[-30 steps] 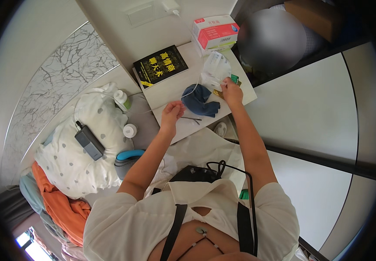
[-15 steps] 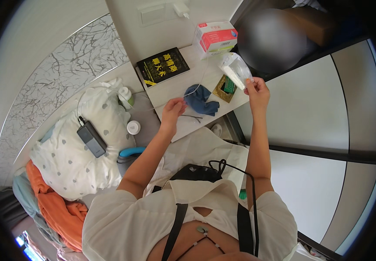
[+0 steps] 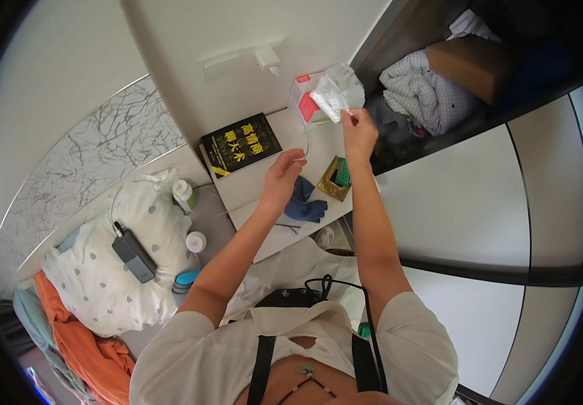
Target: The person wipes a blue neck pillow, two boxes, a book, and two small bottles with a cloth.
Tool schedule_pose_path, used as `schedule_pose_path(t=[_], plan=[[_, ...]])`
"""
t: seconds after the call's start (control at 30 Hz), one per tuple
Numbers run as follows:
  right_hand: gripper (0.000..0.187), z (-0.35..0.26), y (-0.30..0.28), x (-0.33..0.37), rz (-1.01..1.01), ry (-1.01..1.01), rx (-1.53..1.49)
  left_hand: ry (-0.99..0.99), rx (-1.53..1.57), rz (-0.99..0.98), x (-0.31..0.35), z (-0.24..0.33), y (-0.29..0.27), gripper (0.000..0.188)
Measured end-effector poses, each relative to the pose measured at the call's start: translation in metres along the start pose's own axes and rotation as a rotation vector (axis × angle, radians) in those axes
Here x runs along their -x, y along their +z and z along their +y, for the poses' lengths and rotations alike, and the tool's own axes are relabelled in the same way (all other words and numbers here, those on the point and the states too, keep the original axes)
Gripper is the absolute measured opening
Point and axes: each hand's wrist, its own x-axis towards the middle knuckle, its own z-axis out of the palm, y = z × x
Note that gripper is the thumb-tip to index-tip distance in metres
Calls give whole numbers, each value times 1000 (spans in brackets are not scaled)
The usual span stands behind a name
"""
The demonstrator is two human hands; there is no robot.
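My right hand (image 3: 359,138) is raised over the far right of the small white table (image 3: 254,196). It pinches a clear plastic packet (image 3: 330,98) with white contents by its lower edge, in front of a red-and-white box (image 3: 303,91). My left hand (image 3: 283,177) is closed, thumb and fingers together on a thin white cable (image 3: 306,140) that rises from the fingertips. Under and beside the left hand lies a blue cloth (image 3: 307,204). A gold box (image 3: 330,185) with a green insert sits below my right forearm.
A black book (image 3: 241,145) lies at the table's back left. On the patterned pillow (image 3: 86,270) rests a grey power bank (image 3: 134,255); a white-and-green bottle (image 3: 183,194) and a white lid (image 3: 196,241) are nearby. A wall charger (image 3: 267,59) sits above; a dark shelf holds a checked cloth (image 3: 426,94).
My right hand has moved up and left with the packet, now in front of the red-and-white box. My left hand has shifted right, over the blue cloth. The view has tilted.
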Motion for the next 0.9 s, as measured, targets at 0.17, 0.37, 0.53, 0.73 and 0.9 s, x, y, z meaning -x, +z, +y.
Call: schedule_pose_path(t=[0.17, 0.37, 0.53, 0.73, 0.9], plan=[[34, 17, 38, -18, -295, 124, -163, 91, -17, 34, -41, 2, 29, 40], [35, 53, 30, -8, -396, 249, -492, 172, -4, 160, -45, -7, 37, 51], [27, 125, -19, 45, -288, 535, -314, 367, -6, 296, -15, -9, 34, 39], [44, 163, -38, 116, -477, 599, 207, 198, -62, 296, 35, -36, 26, 26], [73, 164, -28, 120, -610, 94, 436, -17, -34, 117, 56, -65, 25, 22]])
